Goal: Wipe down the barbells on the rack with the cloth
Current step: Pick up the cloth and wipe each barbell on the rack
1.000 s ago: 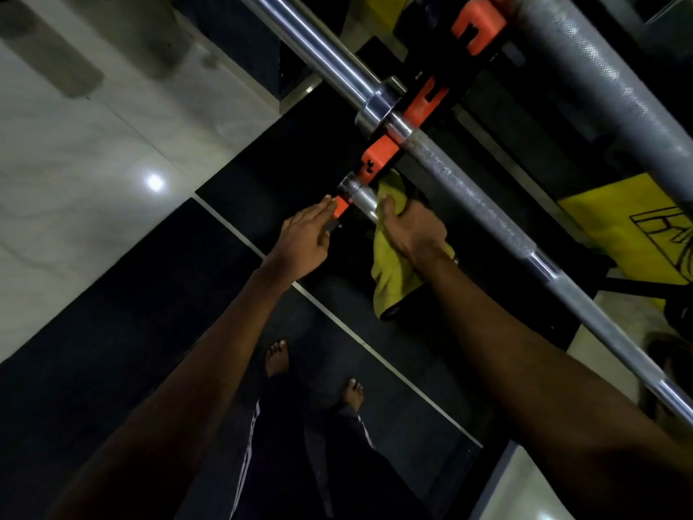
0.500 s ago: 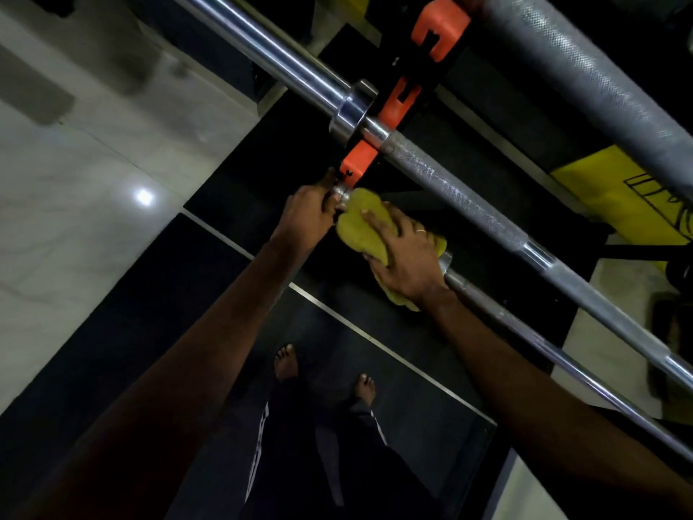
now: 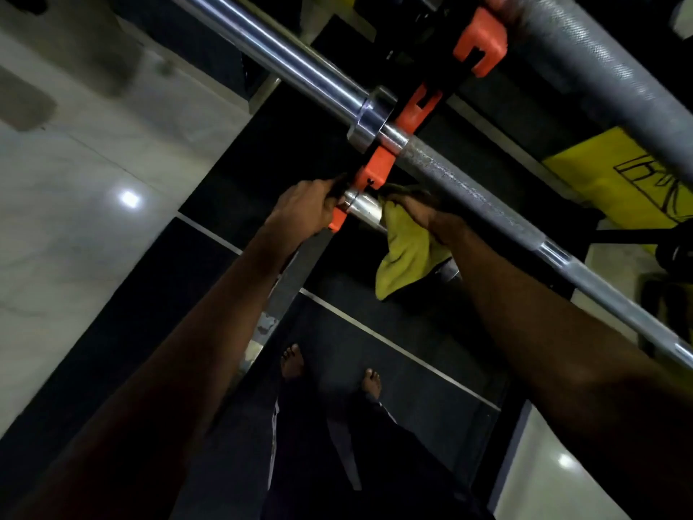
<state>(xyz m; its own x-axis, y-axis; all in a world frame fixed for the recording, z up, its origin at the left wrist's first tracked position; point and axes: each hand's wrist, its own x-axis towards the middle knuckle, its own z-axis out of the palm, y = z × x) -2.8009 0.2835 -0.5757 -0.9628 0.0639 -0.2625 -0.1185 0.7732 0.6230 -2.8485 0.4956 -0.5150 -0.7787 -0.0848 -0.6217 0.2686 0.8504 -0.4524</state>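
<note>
Steel barbells lie across a black rack with orange hooks [image 3: 376, 170]. The middle barbell [image 3: 468, 189] runs diagonally from upper left to lower right, with a collar [image 3: 369, 118] at the hook. Above it lies a thicker knurled barbell [image 3: 585, 65]. My left hand [image 3: 305, 210] grips the end of the lowest barbell [image 3: 363, 209] by the lowest hook. My right hand [image 3: 420, 212] holds a yellow cloth [image 3: 407, 257] around that bar just right of the shiny sleeve; the cloth hangs below. My right arm hides the rest of this bar.
A yellow mat with black lines [image 3: 633, 174] lies at the right behind the bars. Black floor mats [image 3: 112, 332] with white seams are underfoot beside pale tiles [image 3: 75, 182]. My bare feet [image 3: 292, 360] stand below the rack. A grey rack upright [image 3: 296, 275] runs down under my left arm.
My right hand has shifted the cloth from covering the bar's end to further right along it, baring the shiny sleeve. The cloth now hangs down. My left hand stays at the bar's end.
</note>
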